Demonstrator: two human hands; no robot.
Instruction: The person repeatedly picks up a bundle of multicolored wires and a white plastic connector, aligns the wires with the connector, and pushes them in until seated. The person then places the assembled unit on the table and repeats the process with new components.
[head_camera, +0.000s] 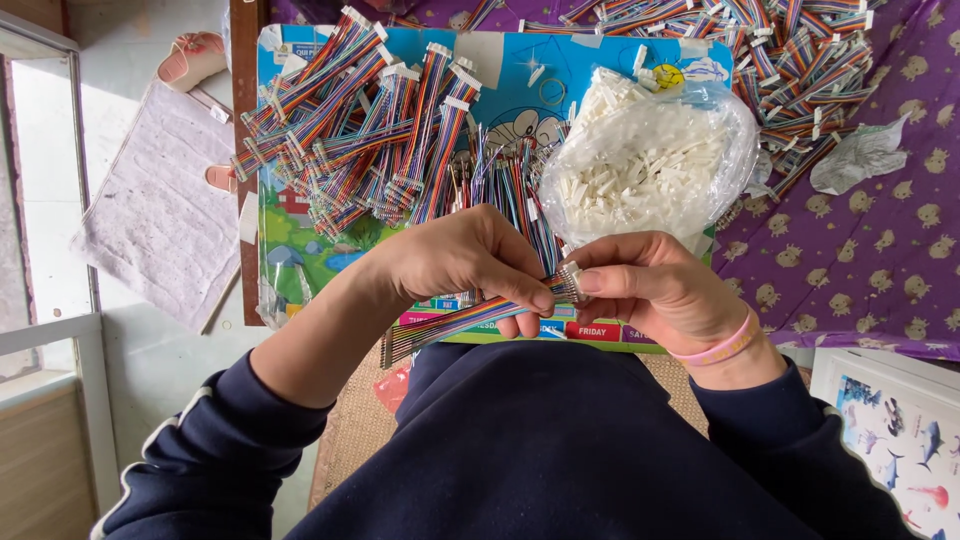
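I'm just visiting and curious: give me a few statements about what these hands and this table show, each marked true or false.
1. Both hands hold one multicoloured ribbon cable. True.
2. The right hand pinches the cable's white connector. True.
3. The clear bag holds red beads. False: it holds small white plastic parts.
4. The right wrist is bare. False: it wears a pink wristband.
5. Finished cables lie piled on a colourful board. True.

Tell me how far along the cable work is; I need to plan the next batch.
Done: piles of rainbow ribbon cables with white connectors lie on the cartoon board. In hand: the left hand holds a rainbow cable while the right hand presses a white connector onto its end. Left: loose cables and a bag of white connectors.
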